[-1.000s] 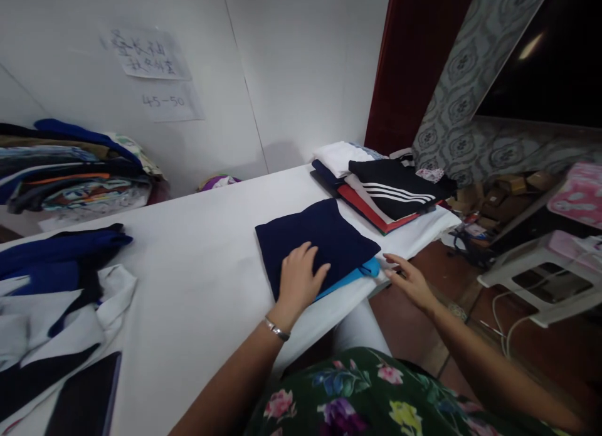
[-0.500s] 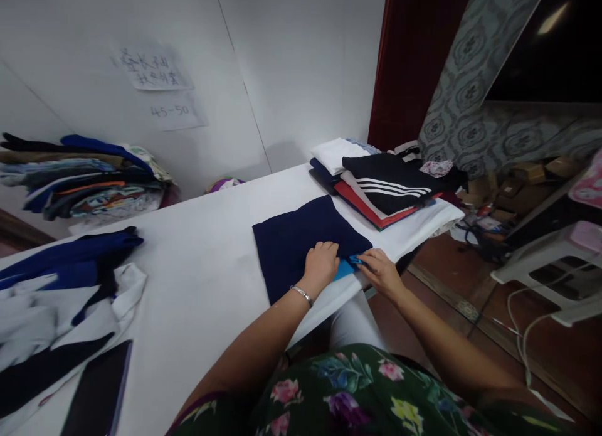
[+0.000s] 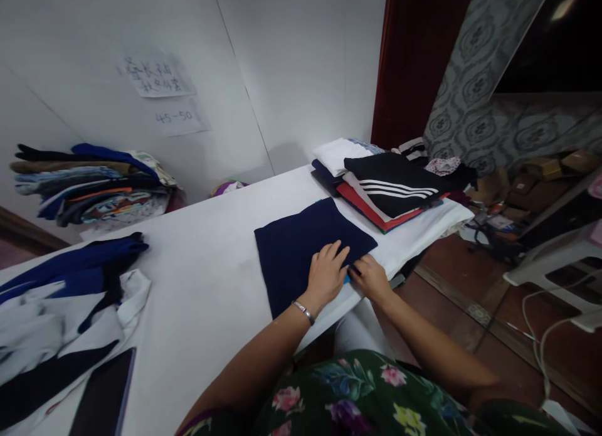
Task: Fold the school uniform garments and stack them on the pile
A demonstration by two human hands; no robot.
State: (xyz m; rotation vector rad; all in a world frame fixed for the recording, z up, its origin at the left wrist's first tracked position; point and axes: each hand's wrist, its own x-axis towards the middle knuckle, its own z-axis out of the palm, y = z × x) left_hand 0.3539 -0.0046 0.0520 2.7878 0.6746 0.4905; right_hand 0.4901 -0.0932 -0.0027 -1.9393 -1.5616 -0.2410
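Navy garment (image 3: 292, 238) is lying mid-frame, left hand (image 3: 328, 274) pressing unclenched, seemingly steadying it while right hand (image 3: 372, 278) is pinching its near edge.

Navy garment (image 3: 291, 248): smooth, matt cloth, as I see it remotely | bracelet (image 3: 303, 311): shiny metal | wall sheet (image 3: 162, 81): paper | screen (image 3: 555, 53): glossy | stool (image 3: 555, 254): smooth, plastic-looking
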